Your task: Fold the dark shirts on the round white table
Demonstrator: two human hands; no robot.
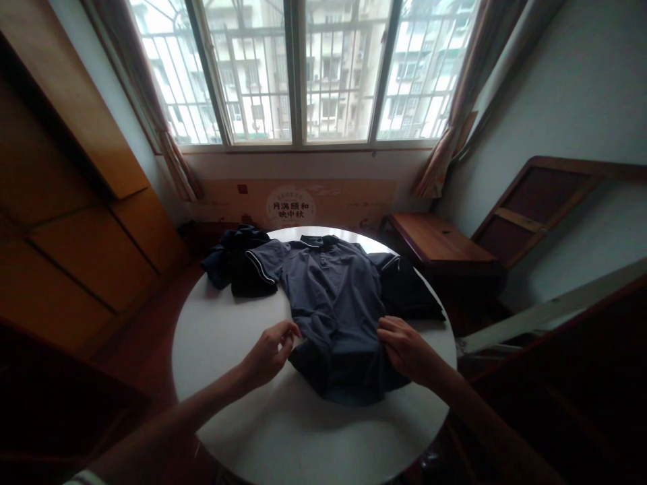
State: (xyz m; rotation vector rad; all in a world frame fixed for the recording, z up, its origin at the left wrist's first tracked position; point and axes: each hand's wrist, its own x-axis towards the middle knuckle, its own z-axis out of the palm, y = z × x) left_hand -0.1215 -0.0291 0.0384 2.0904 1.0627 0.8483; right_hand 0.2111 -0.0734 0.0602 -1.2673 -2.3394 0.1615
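Well, one grey shirt lies between the right hand, closed on its edge, and the half-curled left hand, grip unclear; beyond them, respectively, one black garment, one dark pile.

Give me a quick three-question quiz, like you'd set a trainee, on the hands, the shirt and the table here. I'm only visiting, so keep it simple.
1. Multiple choice: what shape is the white table top?
A) square
B) round
C) triangular

2. True or false: the grey-blue shirt lies with its collar towards the person.

3. Short answer: which of the person's hands is nearer the dark garment at the right of the shirt?

Key:
1. B, round.
2. False; the collar lies at the far end, towards the window.
3. The right hand.
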